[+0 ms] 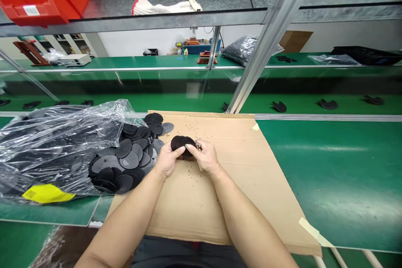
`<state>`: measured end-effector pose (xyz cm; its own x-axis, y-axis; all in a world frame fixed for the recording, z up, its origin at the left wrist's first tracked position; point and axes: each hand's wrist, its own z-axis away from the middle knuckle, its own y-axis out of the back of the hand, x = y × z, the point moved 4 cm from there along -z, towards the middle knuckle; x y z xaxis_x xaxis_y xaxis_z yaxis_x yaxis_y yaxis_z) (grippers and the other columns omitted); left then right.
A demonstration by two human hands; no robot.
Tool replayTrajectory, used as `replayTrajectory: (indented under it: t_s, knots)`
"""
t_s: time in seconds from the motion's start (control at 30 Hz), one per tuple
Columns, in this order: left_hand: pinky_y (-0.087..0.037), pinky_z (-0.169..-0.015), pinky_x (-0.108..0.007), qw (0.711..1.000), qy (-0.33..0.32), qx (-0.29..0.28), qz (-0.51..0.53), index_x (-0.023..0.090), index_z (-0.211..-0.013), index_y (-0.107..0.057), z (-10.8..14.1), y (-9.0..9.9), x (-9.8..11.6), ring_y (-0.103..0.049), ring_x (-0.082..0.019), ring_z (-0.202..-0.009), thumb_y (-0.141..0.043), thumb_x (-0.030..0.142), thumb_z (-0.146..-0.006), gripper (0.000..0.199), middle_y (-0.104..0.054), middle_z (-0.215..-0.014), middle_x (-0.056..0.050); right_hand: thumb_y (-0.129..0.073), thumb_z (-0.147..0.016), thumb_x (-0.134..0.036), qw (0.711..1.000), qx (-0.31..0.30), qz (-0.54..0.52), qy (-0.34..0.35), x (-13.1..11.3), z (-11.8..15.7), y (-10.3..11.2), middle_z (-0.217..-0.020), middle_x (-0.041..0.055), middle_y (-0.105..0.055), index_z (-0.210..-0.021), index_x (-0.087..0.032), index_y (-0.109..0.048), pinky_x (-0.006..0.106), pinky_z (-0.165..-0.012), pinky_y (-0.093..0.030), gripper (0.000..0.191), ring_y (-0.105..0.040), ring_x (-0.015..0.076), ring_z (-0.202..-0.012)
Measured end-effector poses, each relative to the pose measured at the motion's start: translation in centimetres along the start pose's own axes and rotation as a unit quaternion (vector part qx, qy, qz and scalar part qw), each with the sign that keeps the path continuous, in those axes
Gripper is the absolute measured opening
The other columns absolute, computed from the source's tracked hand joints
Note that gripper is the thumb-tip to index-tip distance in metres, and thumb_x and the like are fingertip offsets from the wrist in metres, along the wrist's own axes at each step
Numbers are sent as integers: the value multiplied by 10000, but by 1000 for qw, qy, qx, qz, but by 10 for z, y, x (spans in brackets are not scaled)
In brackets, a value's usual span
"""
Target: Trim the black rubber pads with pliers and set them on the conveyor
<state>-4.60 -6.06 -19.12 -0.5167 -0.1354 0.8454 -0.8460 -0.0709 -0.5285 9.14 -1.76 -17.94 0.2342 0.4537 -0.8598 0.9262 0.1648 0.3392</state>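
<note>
I am pinching black discs (182, 142) with left hand (167, 160) and right hand (206, 156), the latter also holding a metallic item (198, 146), over cardboard (251, 176) presumably catching dark specks (190, 171).

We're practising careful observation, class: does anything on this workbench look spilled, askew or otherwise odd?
Black crumbs lie scattered over the cardboard, beyond and nearer than the held discs, like loose debris. To the left, loose discs spill from the clear bag in an untidy heap, though that may be deliberate.
</note>
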Motion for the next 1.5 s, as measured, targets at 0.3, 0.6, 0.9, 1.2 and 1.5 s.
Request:
replayTrajectory:
  t_s: [0.3,0.6,0.9,1.2,1.5]
  knots:
    - [-402,-478,-184,988,139,4,70,182,-988,-561,-1,5,-7,-520,-70,-556,-787,288,-684,393,-597,-816,-6,-557,-875,-370,991,-15,-67,116,-24,9,-5,-1026,75,-674,-1097,-207,-655,347,-868,-496,293,-626,203,-929]
    - [-314,-401,-146,976,182,-47,110,172,-999,-571,2,4,-9,-433,-34,-477,-760,375,-720,393,-551,-771,13,-522,-874,-282,986,22,31,164,-29,12,-4,-945,61,-698,-1107,-225,-647,376,-897,-499,271,-636,206,-918]
    - [-196,-342,-105,967,218,-37,124,161,-958,-615,3,8,-12,-321,4,-397,-814,394,-650,434,-491,-664,41,-547,-871,-262,982,12,1,188,-35,15,-5,-958,62,-702,-972,-224,-671,365,-870,-506,164,-643,198,-905]
    - [-203,-351,-102,961,230,-56,141,188,-1053,-634,6,8,-12,-333,-4,-399,-786,394,-687,446,-482,-644,41,-547,-898,-227,964,17,8,264,-40,17,-6,-882,58,-702,-1003,-220,-663,375,-824,-507,157,-642,199,-868]
    - [-207,-347,-97,972,210,-45,100,173,-1038,-618,7,8,-12,-326,1,-404,-794,446,-667,493,-460,-650,51,-523,-911,-232,958,34,47,279,-38,17,-7,-827,61,-696,-985,-211,-672,382,-806,-499,167,-630,202,-831]
